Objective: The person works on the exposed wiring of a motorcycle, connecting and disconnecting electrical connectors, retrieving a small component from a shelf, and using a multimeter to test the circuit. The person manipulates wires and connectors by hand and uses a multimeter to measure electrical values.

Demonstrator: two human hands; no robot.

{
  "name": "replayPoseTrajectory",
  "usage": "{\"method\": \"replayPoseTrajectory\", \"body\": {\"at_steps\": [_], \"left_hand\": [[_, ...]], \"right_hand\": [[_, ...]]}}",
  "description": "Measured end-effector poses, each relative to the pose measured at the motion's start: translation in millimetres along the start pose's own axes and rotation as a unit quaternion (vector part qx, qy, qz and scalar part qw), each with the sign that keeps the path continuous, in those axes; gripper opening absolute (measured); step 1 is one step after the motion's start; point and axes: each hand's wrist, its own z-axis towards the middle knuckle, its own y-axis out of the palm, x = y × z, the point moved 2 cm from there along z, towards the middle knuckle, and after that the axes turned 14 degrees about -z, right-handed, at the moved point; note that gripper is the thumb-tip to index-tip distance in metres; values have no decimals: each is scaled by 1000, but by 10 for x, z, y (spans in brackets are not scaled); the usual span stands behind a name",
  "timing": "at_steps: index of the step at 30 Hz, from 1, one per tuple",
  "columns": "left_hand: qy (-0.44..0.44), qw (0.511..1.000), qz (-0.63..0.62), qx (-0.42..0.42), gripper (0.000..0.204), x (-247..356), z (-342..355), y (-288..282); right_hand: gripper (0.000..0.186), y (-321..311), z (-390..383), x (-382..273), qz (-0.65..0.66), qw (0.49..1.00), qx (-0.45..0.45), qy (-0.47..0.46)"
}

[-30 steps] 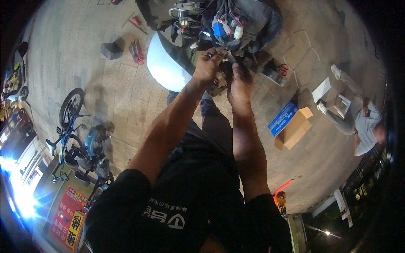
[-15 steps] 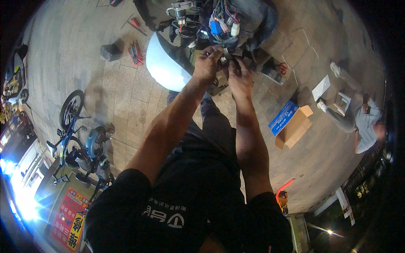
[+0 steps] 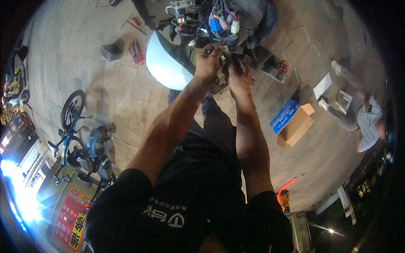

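Both hands meet below the opened front of a vehicle with exposed wiring (image 3: 223,10). My left hand (image 3: 206,63) is closed, its fingertips pinched on something small that I cannot make out. Close beside it on the right, my right hand (image 3: 238,78) also has its fingers bent together; whatever they hold is hidden. Just above the hands hang a blue connector (image 3: 215,26) and a white connector (image 3: 235,28) among coloured wires. A glossy white curved panel (image 3: 166,65) stands to the left of my left hand. A metal cylinder-shaped part (image 3: 180,16) sits at the upper left of the wiring.
Red-handled tools (image 3: 136,52) and a dark box (image 3: 112,51) lie on the paving at left. Right are red-handled scissors (image 3: 283,66), an open cardboard box (image 3: 296,124) and a seated person (image 3: 370,120) by a white stool (image 3: 344,102). A bicycle (image 3: 69,126) stands far left.
My right hand has turned slightly and its fingers have drawn closer together, nearer my left hand. My left hand stays almost in place. The view has shifted a little.
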Motion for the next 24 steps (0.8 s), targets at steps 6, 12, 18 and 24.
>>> {"method": "replayPoseTrajectory", "body": {"at_steps": [6,12,18,24], "left_hand": [[-2,998,-67,-12,13,-52,-19,59],[-8,996,-89,27,13,-32,-12,101],[-33,999,-38,4,11,4,-29,77],[-50,995,34,-81,12,-62,64,-144]], "right_hand": [[28,69,31,187,9,998,10,55],[27,179,68,303,-190,961,146,-140],[29,104,126,224,-66,993,76,-61],[30,89,33,66,-23,997,74,15]]}}
